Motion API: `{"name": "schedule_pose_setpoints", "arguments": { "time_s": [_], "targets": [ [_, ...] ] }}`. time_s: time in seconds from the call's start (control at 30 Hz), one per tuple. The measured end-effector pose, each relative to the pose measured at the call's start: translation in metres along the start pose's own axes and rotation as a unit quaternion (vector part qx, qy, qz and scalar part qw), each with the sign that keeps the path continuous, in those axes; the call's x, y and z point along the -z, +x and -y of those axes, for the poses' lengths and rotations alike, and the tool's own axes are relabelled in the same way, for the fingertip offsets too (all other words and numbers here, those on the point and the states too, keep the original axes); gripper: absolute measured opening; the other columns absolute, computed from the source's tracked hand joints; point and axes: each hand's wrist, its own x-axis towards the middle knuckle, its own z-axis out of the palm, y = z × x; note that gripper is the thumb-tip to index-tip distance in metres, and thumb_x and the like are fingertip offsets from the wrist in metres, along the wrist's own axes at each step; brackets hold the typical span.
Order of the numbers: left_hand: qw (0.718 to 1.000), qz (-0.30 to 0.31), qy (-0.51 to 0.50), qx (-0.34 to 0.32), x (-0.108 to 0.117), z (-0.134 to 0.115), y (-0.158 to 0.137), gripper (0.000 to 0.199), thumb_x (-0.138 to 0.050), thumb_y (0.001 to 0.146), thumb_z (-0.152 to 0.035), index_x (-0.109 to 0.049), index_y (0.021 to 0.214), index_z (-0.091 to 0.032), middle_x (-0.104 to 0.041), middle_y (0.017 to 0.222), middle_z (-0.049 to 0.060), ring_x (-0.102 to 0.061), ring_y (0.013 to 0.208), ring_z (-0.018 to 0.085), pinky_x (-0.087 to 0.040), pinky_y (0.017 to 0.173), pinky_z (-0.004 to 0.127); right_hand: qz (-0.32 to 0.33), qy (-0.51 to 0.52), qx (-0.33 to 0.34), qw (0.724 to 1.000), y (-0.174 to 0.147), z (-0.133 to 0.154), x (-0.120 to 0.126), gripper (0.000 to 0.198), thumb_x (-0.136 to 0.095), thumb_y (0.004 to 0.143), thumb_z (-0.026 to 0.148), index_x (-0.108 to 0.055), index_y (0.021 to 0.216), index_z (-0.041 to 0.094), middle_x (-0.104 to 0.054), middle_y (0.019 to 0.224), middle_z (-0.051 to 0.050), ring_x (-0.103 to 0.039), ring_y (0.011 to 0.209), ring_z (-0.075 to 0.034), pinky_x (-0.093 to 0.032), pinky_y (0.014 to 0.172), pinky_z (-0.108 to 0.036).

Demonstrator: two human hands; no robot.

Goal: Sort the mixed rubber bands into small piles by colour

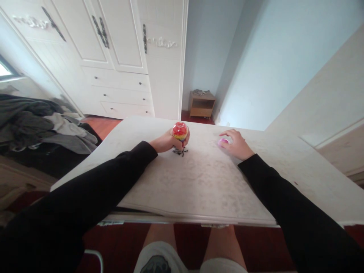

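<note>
My left hand (173,141) is wrapped round a clear rounded jar (180,131) with red, yellow and darker bits inside. The jar is upright over the table, and its lower part is hidden by my fingers. Just below that hand lies a small tangle of black, string-like pieces (180,151). Over to the right, my right hand (236,144) rests at the table with its fingers curved and apart. Between its thumb and index finger is a small pink-purple round thing (224,141), partly covered by the thumb; its kind is too unclear to name.
The white table (187,185) has smudged marks on its surface. White wardrobes (122,41) with drawers stand beyond it. A pile of dark clothes (31,117) lies to the left. A small wooden cabinet (202,105) stands by the far wall.
</note>
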Motion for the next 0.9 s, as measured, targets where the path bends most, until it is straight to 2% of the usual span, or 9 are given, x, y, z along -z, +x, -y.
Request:
{"name": "schedule_pose_setpoints", "arguments": {
  "time_s": [0.07,0.23,0.3,0.37,0.53,0.6,0.77,0.83,0.9],
  "targets": [
    [0.999,-0.017,-0.025,-0.025,0.001,-0.001,0.000,0.022,-0.065,0.049,-0.004,-0.054,0.063,-0.017,-0.056,0.060,-0.002,-0.047,0.059,0.011,-0.034,0.054,0.025,-0.032,-0.014,-0.011,0.999,-0.002,0.008,0.003,0.029,-0.066,0.075,0.028,-0.075,0.101,0.021,-0.069,0.113,-0.012,-0.058,0.115,-0.036,-0.043,0.102,-0.056],
    [0.999,-0.011,0.035,0.012,-0.001,-0.001,0.001,0.017,-0.062,0.048,-0.005,-0.055,0.058,-0.016,-0.057,0.059,-0.001,-0.047,0.056,0.011,-0.031,0.050,0.025,-0.079,-0.011,0.019,0.997,-0.006,0.028,0.004,0.024,-0.065,0.078,0.028,-0.073,0.100,0.022,-0.068,0.113,-0.010,-0.055,0.116,-0.036,-0.040,0.102,-0.055],
    [1.000,-0.025,0.005,-0.008,-0.002,-0.001,0.001,0.019,-0.062,0.048,-0.005,-0.054,0.060,-0.017,-0.056,0.059,-0.002,-0.047,0.056,0.011,-0.032,0.051,0.024,-0.090,-0.008,0.038,0.995,-0.006,0.035,0.001,0.022,-0.064,0.079,0.028,-0.073,0.099,0.022,-0.068,0.112,-0.010,-0.055,0.116,-0.035,-0.039,0.102,-0.054],
    [0.999,-0.034,-0.015,-0.024,-0.004,-0.002,0.001,0.021,-0.062,0.048,-0.005,-0.053,0.062,-0.017,-0.056,0.059,-0.002,-0.047,0.057,0.011,-0.033,0.051,0.024,-0.098,0.000,0.063,0.993,-0.007,0.040,-0.002,0.020,-0.064,0.081,0.027,-0.072,0.099,0.023,-0.068,0.112,-0.010,-0.056,0.116,-0.034,-0.038,0.102,-0.053],
    [0.997,0.004,0.072,0.016,-0.006,-0.001,0.002,0.015,-0.062,0.049,-0.005,-0.055,0.058,-0.015,-0.057,0.060,0.000,-0.047,0.056,0.011,-0.032,0.051,0.025,-0.088,0.027,0.135,0.986,-0.010,0.056,-0.011,0.015,-0.061,0.090,0.029,-0.070,0.101,0.023,-0.070,0.109,-0.009,-0.057,0.112,-0.031,-0.037,0.103,-0.051],
    [0.999,0.006,0.053,0.013,-0.006,-0.002,0.002,0.017,-0.064,0.050,-0.004,-0.056,0.060,-0.015,-0.057,0.061,-0.001,-0.048,0.058,0.011,-0.034,0.052,0.025,-0.080,0.035,0.165,0.982,-0.012,0.065,-0.016,0.016,-0.060,0.094,0.030,-0.069,0.103,0.022,-0.071,0.108,-0.009,-0.058,0.110,-0.030,-0.037,0.101,-0.050],
    [0.996,-0.074,-0.028,-0.046,-0.008,-0.002,0.003,0.023,-0.068,0.053,-0.004,-0.058,0.069,-0.016,-0.060,0.069,-0.002,-0.052,0.065,0.011,-0.037,0.056,0.024,-0.075,0.080,0.208,0.972,-0.009,0.093,-0.037,0.014,-0.058,0.096,0.029,-0.065,0.106,0.022,-0.070,0.103,-0.008,-0.058,0.103,-0.028,-0.040,0.094,-0.047],
    [0.992,-0.108,-0.027,-0.060,-0.009,0.000,0.004,0.025,-0.070,0.054,-0.004,-0.060,0.075,-0.016,-0.061,0.074,-0.002,-0.055,0.070,0.012,-0.039,0.059,0.024,-0.058,0.140,0.200,0.968,-0.004,0.105,-0.050,0.014,-0.059,0.095,0.030,-0.062,0.106,0.022,-0.069,0.101,-0.007,-0.060,0.098,-0.026,-0.044,0.089,-0.044],
    [0.989,-0.127,-0.034,-0.065,-0.010,0.002,0.004,0.032,-0.073,0.055,-0.004,-0.063,0.083,-0.016,-0.062,0.078,-0.002,-0.059,0.074,0.013,-0.043,0.064,0.025,-0.035,0.212,0.181,0.960,0.002,0.116,-0.062,0.025,-0.066,0.089,0.033,-0.060,0.110,0.022,-0.069,0.101,-0.006,-0.063,0.092,-0.024,-0.048,0.084,-0.041]
  ]
}}
